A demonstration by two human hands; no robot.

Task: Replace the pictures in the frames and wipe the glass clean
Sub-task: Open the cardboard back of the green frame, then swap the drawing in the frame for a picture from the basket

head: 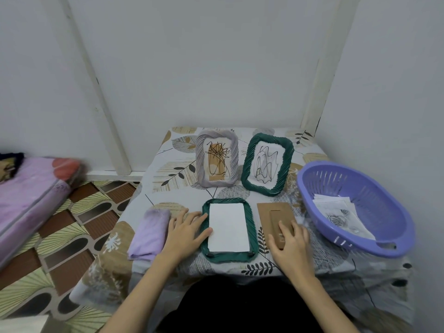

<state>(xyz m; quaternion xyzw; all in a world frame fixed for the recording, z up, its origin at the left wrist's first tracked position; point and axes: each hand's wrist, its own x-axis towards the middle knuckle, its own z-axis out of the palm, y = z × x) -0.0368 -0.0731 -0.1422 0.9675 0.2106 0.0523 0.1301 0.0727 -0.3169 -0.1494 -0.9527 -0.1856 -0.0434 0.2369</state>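
A green frame (228, 257) lies face down near the table's front edge, with a white sheet (228, 228) in its opening. My left hand (186, 228) rests on the frame's left rim, fingers spread, thumb touching the sheet. To its right lies the brown backing board (272, 212) with its stand; my right hand (289, 240) lies on the board's near end, fingers fairly straight. A folded lilac cloth (150, 233) sits left of my left hand. Behind stand a grey frame (217, 161) and another green frame (268, 163), each showing a scribble drawing.
A purple plastic basket (384, 212) with loose pictures (341, 215) fills the table's right side. The leaf-patterned tablecloth (173, 171) covers a small table set in a wall corner. A pink mattress (28, 203) lies on the patterned floor to the left.
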